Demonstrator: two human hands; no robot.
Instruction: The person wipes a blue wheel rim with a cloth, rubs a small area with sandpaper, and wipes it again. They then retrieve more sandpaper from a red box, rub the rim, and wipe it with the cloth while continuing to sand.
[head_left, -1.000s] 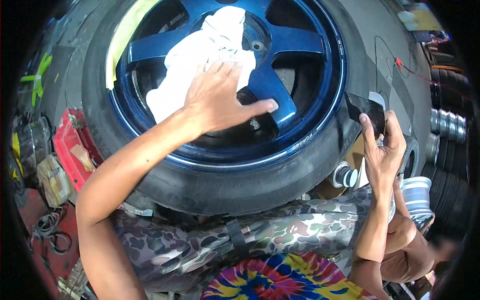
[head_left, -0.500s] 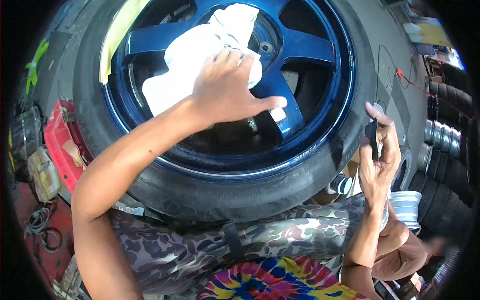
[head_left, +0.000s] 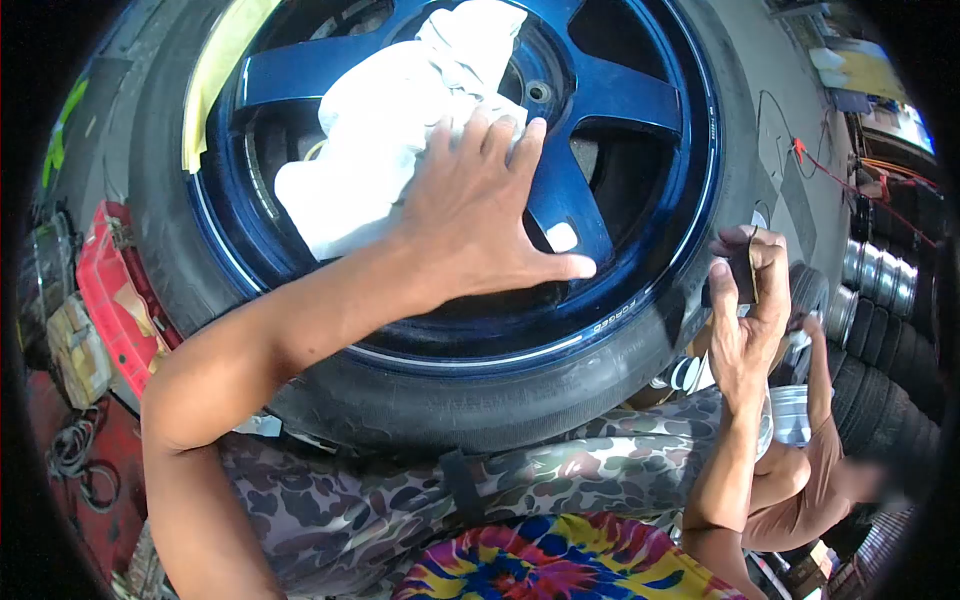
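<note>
A blue five-spoke wheel rim point(head_left: 625, 95) with a black tire point(head_left: 480, 405) around it lies in front of me. White cloth point(head_left: 365, 110) is bunched over the hub and left spokes. My left hand point(head_left: 475, 205) is spread open, fingertips at the cloth's lower right edge, thumb stretched toward the lower spoke. A small white patch point(head_left: 562, 236) shows on that spoke, near the thumb. Beside the tire's right side, my right hand point(head_left: 750, 315) pinches a small dark flat piece point(head_left: 741, 272) between thumb and fingers; its exact kind I cannot tell.
Yellow tape point(head_left: 222, 75) runs along the rim's upper left edge. A red tray point(head_left: 118, 290) stands left of the tire. A person in brown point(head_left: 805, 500) crouches at the lower right, near a silver rim point(head_left: 790, 412). Stacked tires point(head_left: 885, 400) line the far right.
My left hand has shifted down and right, its fingers spreading as the palm comes off the cloth. My right hand has tilted the dark piece. The other person's arm now reaches up.
</note>
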